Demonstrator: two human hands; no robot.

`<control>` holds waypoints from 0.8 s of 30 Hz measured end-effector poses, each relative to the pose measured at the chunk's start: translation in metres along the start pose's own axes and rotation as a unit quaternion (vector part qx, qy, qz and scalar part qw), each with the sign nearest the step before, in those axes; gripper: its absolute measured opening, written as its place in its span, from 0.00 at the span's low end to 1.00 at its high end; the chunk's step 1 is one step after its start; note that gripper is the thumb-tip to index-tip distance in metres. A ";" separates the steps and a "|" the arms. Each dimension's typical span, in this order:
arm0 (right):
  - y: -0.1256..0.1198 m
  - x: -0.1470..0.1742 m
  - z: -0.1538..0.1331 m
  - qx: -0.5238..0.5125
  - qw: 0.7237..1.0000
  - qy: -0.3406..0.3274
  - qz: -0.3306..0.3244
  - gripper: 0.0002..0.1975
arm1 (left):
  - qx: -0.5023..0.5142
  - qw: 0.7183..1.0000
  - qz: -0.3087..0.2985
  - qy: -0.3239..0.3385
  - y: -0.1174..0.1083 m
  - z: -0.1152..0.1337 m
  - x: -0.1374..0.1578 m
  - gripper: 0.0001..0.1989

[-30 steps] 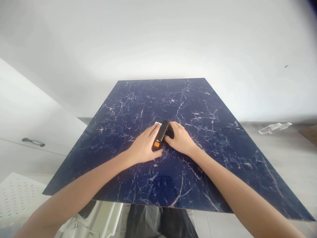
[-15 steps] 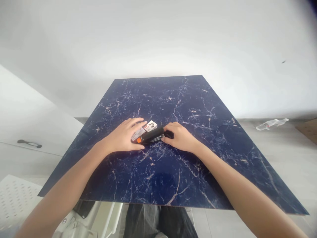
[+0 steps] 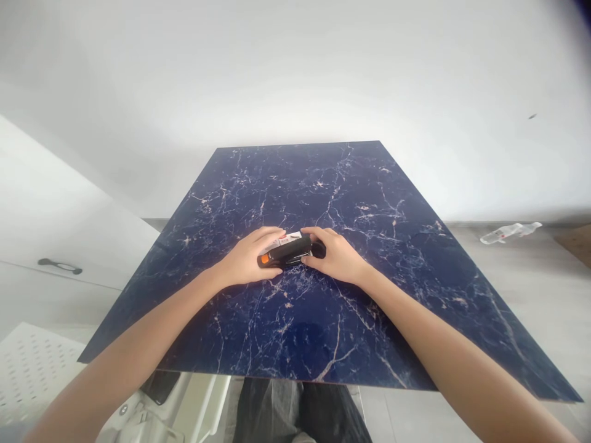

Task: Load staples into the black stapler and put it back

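In the middle of the table a black stapler-like tool (image 3: 290, 251) with an orange piece at its left end lies beside small white printed boxes (image 3: 290, 238). My left hand (image 3: 252, 255) curves around their left end, its fingers over the boxes and its thumb along the near side. My right hand (image 3: 339, 255) closes on the right end, fingers at the far side and thumb at the near side. Between its finger and thumb shows a rounded black part (image 3: 318, 248); whether it belongs to the tool I cannot tell. The items are pressed together in a row.
The blue marbled table (image 3: 295, 338) stands against a white wall. A clear plastic bottle (image 3: 510, 232) lies on the floor at right. At left are a white cabinet with a dark handle (image 3: 60, 266) and a perforated white surface (image 3: 37, 369).
My left hand has slid right and closed in around the items, and the white boxes have turned more in line with the black tool. My right hand has hardly moved.
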State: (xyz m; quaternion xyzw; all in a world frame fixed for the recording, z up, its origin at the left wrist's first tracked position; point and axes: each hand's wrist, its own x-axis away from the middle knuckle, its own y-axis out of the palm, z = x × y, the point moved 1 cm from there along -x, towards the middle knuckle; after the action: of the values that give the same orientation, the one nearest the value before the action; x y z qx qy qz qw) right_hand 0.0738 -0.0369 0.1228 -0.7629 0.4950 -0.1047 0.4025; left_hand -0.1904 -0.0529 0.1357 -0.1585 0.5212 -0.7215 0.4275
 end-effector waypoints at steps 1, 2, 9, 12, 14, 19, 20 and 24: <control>0.000 0.000 0.000 -0.002 1.000 0.001 -0.001 0.27 | 0.005 1.000 0.001 -0.004 0.000 0.000 0.000 0.44; 0.000 0.000 0.000 -0.004 1.000 -0.003 0.001 0.26 | 0.009 1.000 0.002 -0.007 0.001 -0.001 0.000 0.43; 0.000 0.001 -0.001 0.011 0.999 -0.040 0.004 0.34 | 0.037 0.999 -0.004 -0.012 0.003 -0.002 -0.001 0.41; -0.001 0.001 0.000 0.003 1.000 -0.029 -0.004 0.32 | -0.012 0.999 -0.008 -0.047 0.001 0.001 -0.001 0.43; -0.003 0.000 0.001 -0.004 1.000 -0.026 -0.006 0.31 | -0.057 0.994 -0.007 -0.097 0.000 0.004 0.001 0.44; -0.003 0.000 0.001 -0.004 1.000 -0.028 -0.005 0.30 | -0.056 0.989 0.011 -0.133 0.002 0.010 0.003 0.39; -0.003 0.000 0.001 -0.002 1.000 -0.029 -0.003 0.30 | -0.052 0.990 0.017 -0.129 0.002 0.009 0.003 0.39; -0.001 0.001 0.001 0.008 0.999 -0.031 -0.001 0.29 | -0.034 0.993 0.034 -0.107 0.003 0.004 0.002 0.37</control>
State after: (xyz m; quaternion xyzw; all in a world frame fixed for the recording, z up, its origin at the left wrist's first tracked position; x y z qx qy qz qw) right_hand 0.0758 -0.0370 0.1229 -0.7627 0.4808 -0.0851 0.4241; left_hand -0.1876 -0.0571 0.1345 -0.2316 0.5019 -0.6668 0.4998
